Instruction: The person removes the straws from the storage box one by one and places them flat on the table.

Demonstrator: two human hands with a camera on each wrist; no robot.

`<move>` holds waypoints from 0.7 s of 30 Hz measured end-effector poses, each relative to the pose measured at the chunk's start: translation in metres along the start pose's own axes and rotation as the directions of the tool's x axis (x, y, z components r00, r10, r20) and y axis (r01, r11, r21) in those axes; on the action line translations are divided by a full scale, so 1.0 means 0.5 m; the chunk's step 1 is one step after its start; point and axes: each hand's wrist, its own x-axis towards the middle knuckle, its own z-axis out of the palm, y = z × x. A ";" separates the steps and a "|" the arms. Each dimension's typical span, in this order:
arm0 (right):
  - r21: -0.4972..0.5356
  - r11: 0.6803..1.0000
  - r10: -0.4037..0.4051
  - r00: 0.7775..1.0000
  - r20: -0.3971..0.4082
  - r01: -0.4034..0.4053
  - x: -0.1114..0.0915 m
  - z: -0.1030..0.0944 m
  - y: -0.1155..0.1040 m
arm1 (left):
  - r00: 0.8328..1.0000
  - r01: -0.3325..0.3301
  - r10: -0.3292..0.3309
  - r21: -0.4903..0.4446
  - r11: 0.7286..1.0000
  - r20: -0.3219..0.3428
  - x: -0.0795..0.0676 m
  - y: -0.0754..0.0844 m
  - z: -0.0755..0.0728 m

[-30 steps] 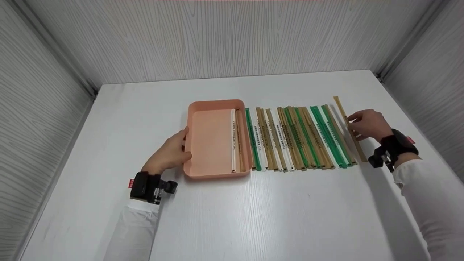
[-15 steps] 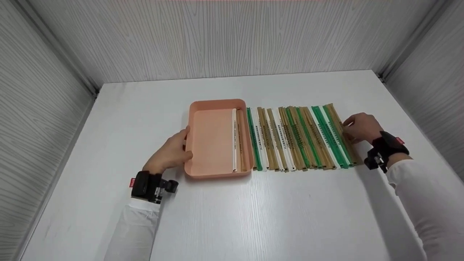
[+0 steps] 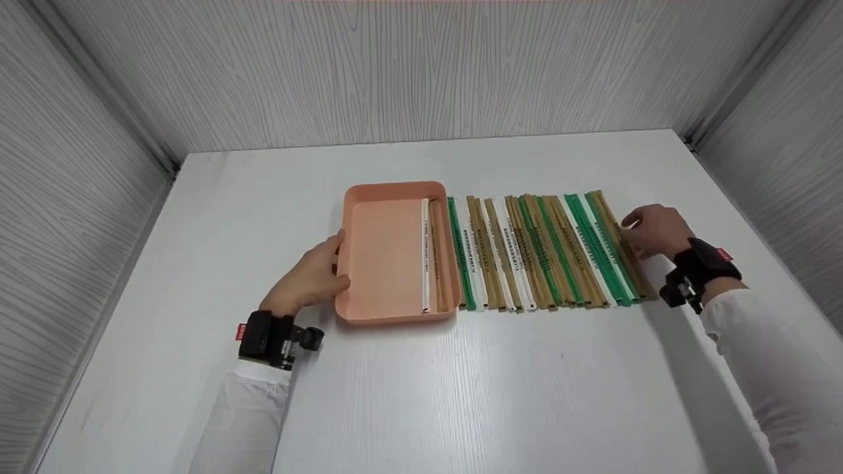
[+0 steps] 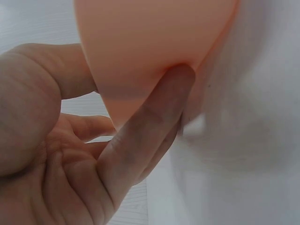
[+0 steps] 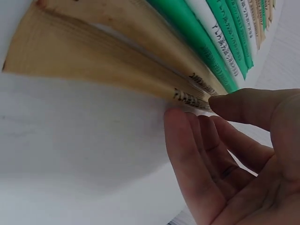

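My left hand (image 3: 306, 280) grips the left wall of a pink tray (image 3: 382, 257), thumb over the rim and fingers outside, as the left wrist view also shows. Inside the tray, along its right side, lie a white wrapped straw (image 3: 425, 257) and a brown one (image 3: 436, 263). Right of the tray spreads a row of thin printed wrapped straws (image 3: 540, 250) in green, white and brown. At the row's right end my right hand (image 3: 658, 230) pinches the outermost brown wrapped straw (image 5: 93, 58) by its edge near the middle; its thumb touches the printed part.
Everything rests on a white table (image 3: 500, 395). Pale wood-grain panels (image 3: 421, 72) enclose it at the back and both sides. The tray's right wall stands close against the first green straw (image 3: 461, 257).
My right hand has moved left, bringing the separate, slanted brown straw against the end of the row. It barely moves over the last half second. My left hand and the tray stay put.
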 end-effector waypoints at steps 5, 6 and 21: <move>-0.060 0.995 -0.087 0.993 -0.083 0.082 -0.004 -0.011 -0.078 | 1.000 0.002 -0.002 -0.001 1.000 0.000 0.003 -0.003 -0.003; -0.074 0.991 -0.115 0.989 -0.098 0.108 -0.005 -0.010 -0.103 | 1.000 0.001 -0.001 0.000 1.000 0.000 0.003 -0.003 -0.003; -0.181 0.905 -0.376 0.923 0.084 0.386 0.027 0.156 -0.532 | 1.000 -0.005 0.005 -0.015 1.000 -0.008 -0.014 0.006 -0.007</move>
